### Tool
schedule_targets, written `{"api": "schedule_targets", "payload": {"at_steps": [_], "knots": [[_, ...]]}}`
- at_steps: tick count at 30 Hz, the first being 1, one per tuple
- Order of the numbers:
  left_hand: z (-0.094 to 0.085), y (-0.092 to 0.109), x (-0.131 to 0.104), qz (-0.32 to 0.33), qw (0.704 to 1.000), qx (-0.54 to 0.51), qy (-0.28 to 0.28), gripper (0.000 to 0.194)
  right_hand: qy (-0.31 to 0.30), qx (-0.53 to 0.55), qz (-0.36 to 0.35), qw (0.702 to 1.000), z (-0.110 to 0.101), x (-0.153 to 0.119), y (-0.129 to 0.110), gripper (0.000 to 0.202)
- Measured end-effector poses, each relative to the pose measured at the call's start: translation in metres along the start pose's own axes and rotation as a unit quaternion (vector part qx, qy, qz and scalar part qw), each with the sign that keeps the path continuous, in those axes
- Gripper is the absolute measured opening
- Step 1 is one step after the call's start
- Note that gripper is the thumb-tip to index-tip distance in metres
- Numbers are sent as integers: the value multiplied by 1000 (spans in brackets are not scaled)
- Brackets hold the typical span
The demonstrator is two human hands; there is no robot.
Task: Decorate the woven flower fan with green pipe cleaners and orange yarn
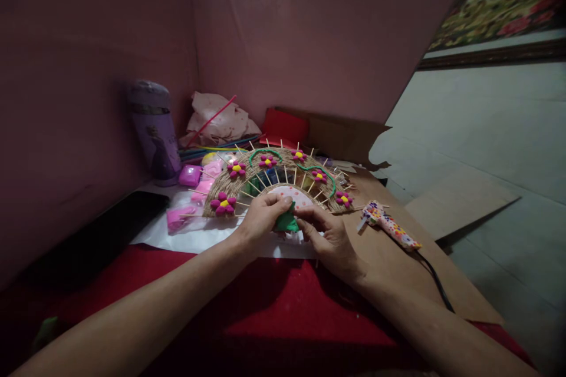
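A piece of green modelling clay [288,222] is pinched between the thumb and fingers of my left hand [266,215]. My right hand [325,234] meets it from the other side, its thumb and fingertips closed at the clay's edge. Just beyond both hands lies a half-round fan [241,182] of woven twine on thin sticks, with a pale dotted centre [287,193]. Magenta clay flowers with yellow middles [223,204] and curling green clay vines [316,169] decorate its band. My hands cover part of the fan's lower edge.
Pink clay packets [180,219] lie left of the fan, near a purple tumbler [155,135] and a dark flat object [101,235]. A flower-patterned glue gun [389,224] with a black cord rests on cardboard [424,283] at right. Crumpled cloth [219,118] sits behind.
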State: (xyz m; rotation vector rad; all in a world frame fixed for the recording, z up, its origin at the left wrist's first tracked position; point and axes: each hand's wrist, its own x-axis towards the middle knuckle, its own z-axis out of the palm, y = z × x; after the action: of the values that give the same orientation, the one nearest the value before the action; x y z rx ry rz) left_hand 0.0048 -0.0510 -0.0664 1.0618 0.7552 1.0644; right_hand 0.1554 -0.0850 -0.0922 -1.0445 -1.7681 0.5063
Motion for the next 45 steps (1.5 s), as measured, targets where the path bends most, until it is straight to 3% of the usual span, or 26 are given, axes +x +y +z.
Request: {"api": "schedule_targets", "payload": {"at_steps": [35, 45], "knots": [[1, 5, -4, -3, 999, 35, 1, 24, -9, -27, -41, 999, 0, -3, -9, 13], [2, -1, -2, 4, 1000, 11, -4, 28, -2, 28, 11, 1000, -1, 0, -4, 13]]}}
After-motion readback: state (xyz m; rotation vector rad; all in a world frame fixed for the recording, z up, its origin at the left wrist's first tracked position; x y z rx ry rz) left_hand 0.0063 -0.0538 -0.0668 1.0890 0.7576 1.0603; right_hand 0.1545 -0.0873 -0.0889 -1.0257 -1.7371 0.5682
